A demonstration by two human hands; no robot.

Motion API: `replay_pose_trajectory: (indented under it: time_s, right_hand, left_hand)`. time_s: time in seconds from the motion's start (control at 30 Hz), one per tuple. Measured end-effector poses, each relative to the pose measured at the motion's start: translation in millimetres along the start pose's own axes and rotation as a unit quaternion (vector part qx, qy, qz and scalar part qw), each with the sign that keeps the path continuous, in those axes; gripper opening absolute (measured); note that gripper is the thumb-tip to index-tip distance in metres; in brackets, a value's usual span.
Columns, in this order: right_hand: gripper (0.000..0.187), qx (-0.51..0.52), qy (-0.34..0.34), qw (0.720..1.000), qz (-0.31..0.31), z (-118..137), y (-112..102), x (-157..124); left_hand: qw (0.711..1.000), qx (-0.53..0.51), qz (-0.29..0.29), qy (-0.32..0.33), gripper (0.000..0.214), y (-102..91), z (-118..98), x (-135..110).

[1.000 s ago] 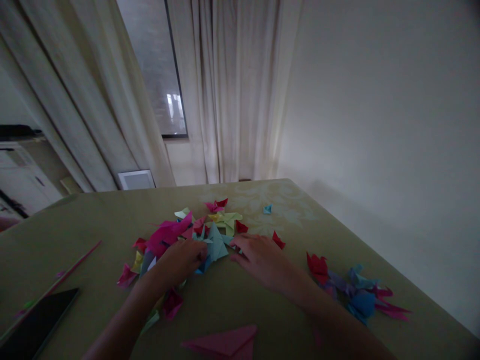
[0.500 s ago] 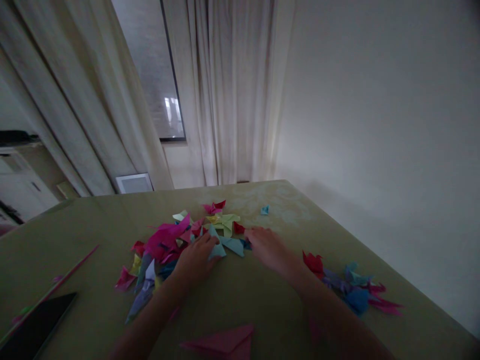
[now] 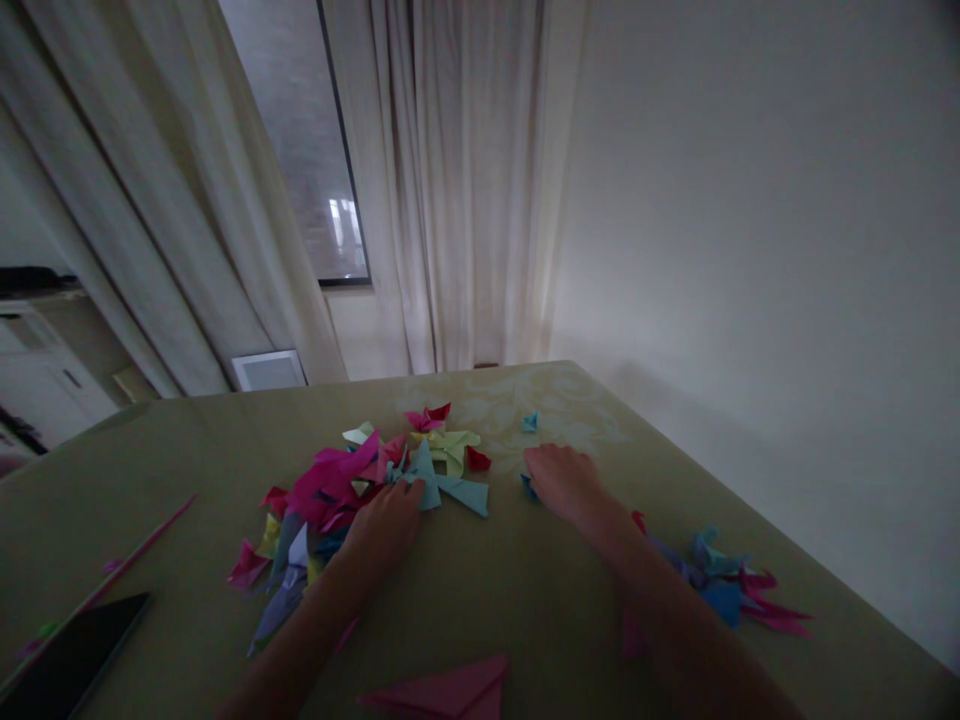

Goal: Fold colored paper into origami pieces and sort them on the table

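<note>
My right hand (image 3: 562, 480) is over the table, right of the main pile, with its fingers closed on a small dark blue folded-paper piece (image 3: 529, 487). Most of that piece is hidden by the fingers. My left hand (image 3: 386, 520) rests at the near edge of the colourful origami pile (image 3: 330, 485), fingers loosely bent and touching a light blue origami piece (image 3: 426, 475); its thumb is hardly visible. Close by lie a pale green origami piece (image 3: 454, 448) and a small red one (image 3: 478, 459).
A second origami cluster (image 3: 720, 590) lies at the right, partly behind my right forearm. A small turquoise piece (image 3: 530, 422) sits farther back. Nearest me is a pink folded paper (image 3: 450, 690). At left are a dark flat device (image 3: 75, 650) and a thin pink stick (image 3: 142, 545).
My right hand has moved right, away from the pile, taking the dark blue piece along. My left hand has drawn back slightly, showing more of the light blue piece.
</note>
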State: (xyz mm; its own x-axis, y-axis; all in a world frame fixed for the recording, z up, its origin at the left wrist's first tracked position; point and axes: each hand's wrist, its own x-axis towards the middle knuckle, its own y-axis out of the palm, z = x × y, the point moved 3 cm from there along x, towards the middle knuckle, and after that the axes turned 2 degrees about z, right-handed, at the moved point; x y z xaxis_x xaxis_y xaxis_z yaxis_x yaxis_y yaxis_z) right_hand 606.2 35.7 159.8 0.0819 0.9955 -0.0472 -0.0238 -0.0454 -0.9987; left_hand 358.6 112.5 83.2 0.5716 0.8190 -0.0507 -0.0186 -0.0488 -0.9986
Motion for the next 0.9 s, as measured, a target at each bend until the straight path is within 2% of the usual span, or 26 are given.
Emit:
replay_pose_trajectory:
  time_s: [0.1, 0.23, 0.3, 0.37, 0.43, 0.5, 0.6, 0.63, 0.67, 0.73, 0.83, 0.9]
  right_hand:
    - [0.02, -0.007, -0.004, 1.0, -0.006, 9.9, -11.9, -10.8]
    - [0.019, 0.055, -0.051, 0.997, -0.032, 26.1, -19.9, -18.0]
    - [0.018, 0.13, -0.081, 0.986, -0.06, 33.4, -21.5, -17.6]
    - [0.025, 0.21, -0.09, 0.971, -0.076, 39.1, -21.8, -15.7]
    - [0.034, 0.294, -0.093, 0.948, -0.079, 43.9, -21.5, -14.1]
    - [0.038, 0.387, -0.099, 0.913, -0.083, 47.4, -21.3, -13.6]
    - [0.039, 0.506, -0.116, 0.85, -0.092, 50.1, -21.3, -14.3]
    - [0.035, 0.522, -0.119, 0.839, -0.096, 50.5, -21.4, -14.6]
    - [0.029, 0.523, -0.119, 0.837, -0.106, 50.5, -21.8, -14.8]
    - [0.016, 0.485, -0.106, 0.857, -0.138, 49.4, -23.6, -15.2]
    - [0.02, 0.406, -0.086, 0.894, -0.172, 48.2, -28.1, -17.5]
    - [0.021, 0.366, -0.102, 0.91, -0.168, 50.6, -31.7, -21.8]
  left_hand:
    - [1.0, -0.008, -0.01, -0.019, 0.051, -0.3, 2.5, 2.7]
    - [0.998, -0.027, -0.044, -0.045, 0.052, -21.4, 19.3, 1.0]
    - [0.99, -0.109, -0.083, -0.034, 0.046, -38.5, 28.5, -2.7]
    - [0.952, -0.278, -0.127, 0.01, 0.043, -55.2, 31.9, -7.9]
    - [0.888, -0.433, -0.144, 0.064, 0.044, -67.5, 26.6, -14.0]
    - [0.856, -0.488, -0.137, 0.104, 0.041, -74.1, 13.1, -20.0]
    - [0.865, -0.46, -0.144, 0.139, 0.03, -76.6, -11.2, -27.9]
    - [0.872, -0.443, -0.149, 0.146, 0.028, -76.4, -17.8, -29.9]
    - [0.877, -0.429, -0.153, 0.152, 0.028, -76.1, -23.0, -31.5]
    - [0.883, -0.416, -0.143, 0.163, 0.028, -76.0, -28.8, -33.6]
    - [0.88, -0.432, -0.124, 0.154, 0.029, -80.5, -26.0, -34.8]
    - [0.859, -0.475, -0.148, 0.121, 0.033, -87.7, -19.3, -36.1]
